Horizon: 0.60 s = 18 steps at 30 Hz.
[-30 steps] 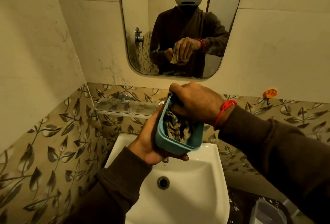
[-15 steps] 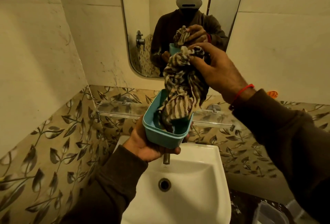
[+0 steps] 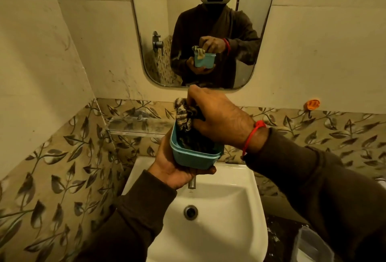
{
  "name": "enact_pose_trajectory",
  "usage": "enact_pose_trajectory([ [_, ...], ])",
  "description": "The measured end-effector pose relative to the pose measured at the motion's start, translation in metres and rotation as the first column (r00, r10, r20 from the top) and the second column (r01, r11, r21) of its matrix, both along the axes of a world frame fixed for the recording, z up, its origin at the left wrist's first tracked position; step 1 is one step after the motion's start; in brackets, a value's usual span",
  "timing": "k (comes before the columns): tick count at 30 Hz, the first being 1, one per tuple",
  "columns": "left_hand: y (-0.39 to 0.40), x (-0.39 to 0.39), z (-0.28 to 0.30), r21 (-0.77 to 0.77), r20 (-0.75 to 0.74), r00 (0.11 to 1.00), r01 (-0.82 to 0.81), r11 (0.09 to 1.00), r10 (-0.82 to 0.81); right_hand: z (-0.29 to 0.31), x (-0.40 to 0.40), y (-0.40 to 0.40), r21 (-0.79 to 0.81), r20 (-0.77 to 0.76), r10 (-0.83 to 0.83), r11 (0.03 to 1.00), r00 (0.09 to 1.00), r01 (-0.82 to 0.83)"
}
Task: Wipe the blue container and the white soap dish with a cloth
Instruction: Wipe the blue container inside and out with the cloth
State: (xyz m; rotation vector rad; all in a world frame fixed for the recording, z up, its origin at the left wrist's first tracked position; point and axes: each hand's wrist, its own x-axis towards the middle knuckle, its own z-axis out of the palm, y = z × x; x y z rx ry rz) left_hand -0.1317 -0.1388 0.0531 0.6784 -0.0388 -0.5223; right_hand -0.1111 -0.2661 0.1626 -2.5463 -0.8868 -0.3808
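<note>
Blue container (image 3: 194,158) under cloth-gripping fingers (image 3: 193,125)

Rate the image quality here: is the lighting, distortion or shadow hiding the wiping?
Head view: dim, warm yellow light; wide-angle lens bends the mirror edges; right hand and striped cloth are sharp, but the blue container interior is in deep shadow, hiding contact there.

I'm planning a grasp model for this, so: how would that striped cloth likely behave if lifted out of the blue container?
Likely floppy: the striped cloth bunches in folds under the right hand and crumples into the blue container. Probably light, since the left hand alone holds up the container with the cloth inside. It should drape rather than keep its shape.
</note>
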Motion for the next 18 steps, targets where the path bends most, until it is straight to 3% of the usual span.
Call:
enact_pose_trajectory([
  [3,0.005,0.006,-0.001,0.053,0.011,0.999,-0.047,0.997,0.047,0.003,-0.004,-0.002,-0.036,-0.016,0.149,0.988,0.989,-0.149],
  [7,0.014,0.013,-0.004,0.158,0.044,0.998,-0.062,0.985,0.055,0.008,-0.010,-0.004,-0.073,-0.197,0.342,0.929,0.919,-0.362],
  [9,0.015,0.014,-0.003,0.214,0.074,0.997,-0.031,0.976,0.016,0.013,-0.010,-0.005,-0.103,-0.274,0.381,0.901,0.883,-0.421],
  [11,0.013,0.011,-0.002,0.174,0.076,0.997,-0.018,0.985,0.005,0.019,-0.009,-0.004,-0.143,-0.303,0.381,0.888,0.873,-0.437],
  [18,0.012,0.014,0.007,0.140,0.100,0.995,-0.002,0.990,-0.012,0.031,0.009,-0.007,-0.439,0.110,0.357,0.855,0.927,-0.277],
])
